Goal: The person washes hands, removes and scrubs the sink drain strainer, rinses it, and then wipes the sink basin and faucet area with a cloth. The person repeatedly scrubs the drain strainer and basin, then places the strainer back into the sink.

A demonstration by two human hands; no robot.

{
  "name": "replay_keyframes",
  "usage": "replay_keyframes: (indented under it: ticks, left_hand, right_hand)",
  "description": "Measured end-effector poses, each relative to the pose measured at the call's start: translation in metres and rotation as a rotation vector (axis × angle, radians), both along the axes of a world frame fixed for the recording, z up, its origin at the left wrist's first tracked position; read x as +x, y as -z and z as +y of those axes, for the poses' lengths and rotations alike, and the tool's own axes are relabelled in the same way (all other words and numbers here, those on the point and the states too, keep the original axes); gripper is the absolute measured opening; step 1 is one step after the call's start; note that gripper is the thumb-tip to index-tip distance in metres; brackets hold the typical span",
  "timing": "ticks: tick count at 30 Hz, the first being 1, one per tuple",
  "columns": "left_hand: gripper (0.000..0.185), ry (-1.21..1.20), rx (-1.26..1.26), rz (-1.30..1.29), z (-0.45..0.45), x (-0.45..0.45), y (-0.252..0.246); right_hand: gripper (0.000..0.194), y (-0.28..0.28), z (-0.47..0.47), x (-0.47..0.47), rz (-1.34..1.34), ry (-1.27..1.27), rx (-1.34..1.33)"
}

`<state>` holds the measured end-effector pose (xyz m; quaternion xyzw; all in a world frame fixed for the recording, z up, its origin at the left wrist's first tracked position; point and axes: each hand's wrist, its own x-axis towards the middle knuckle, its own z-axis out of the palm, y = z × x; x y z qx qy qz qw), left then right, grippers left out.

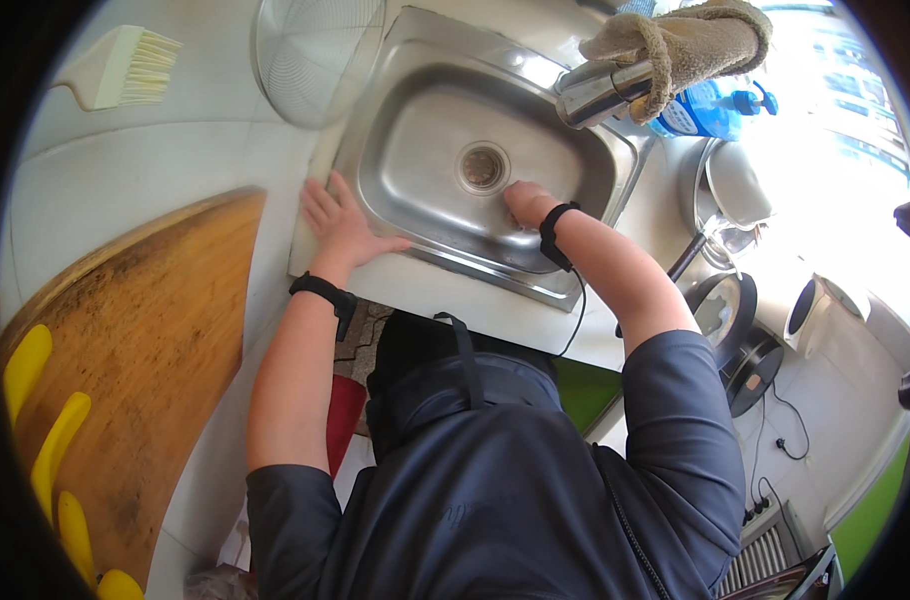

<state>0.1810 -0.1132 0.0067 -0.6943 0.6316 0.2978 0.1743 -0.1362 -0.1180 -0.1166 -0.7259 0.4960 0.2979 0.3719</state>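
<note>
A stainless steel sink (425,135) is set into the counter before me. My left hand (346,229) rests with fingers spread on the sink's near left corner and the counter beside it. Down in the basin, my right hand (530,202) has its fingers curled, close to the right of the drain (482,168). Whether those fingers hold anything is hidden. Over the basin's far right corner juts a metal faucet (593,97), with a beige towel (695,49) draped on it.
A wire mesh strainer (312,60) and a white brush (121,71) hang at the far left. A wooden board (147,337) with yellow handles (57,450) stands left. At right are a blue pump bottle (699,109), a white pot (736,184), a pan (725,307) and cords.
</note>
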Motion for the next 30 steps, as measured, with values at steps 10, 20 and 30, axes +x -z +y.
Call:
replay_keyframes:
  ticks: [10, 20, 30]
  left_hand:
    - [0.155, 0.000, 0.025, -0.030, -0.001, -0.001, -0.007]
    - [0.089, 0.147, -0.215, 0.378, -0.007, -0.064, -0.008]
    - [0.025, -0.277, 0.019, 0.935, -0.027, -0.135, 0.032]
  right_hand:
    - [0.032, -0.069, -0.012, -0.028, -0.928, 1.367, 0.586]
    - [0.014, -0.062, 0.018, 0.026, -1.274, 1.706, 0.478]
    - [0.043, -0.098, 0.035, 0.013, -1.068, 1.770, 0.108]
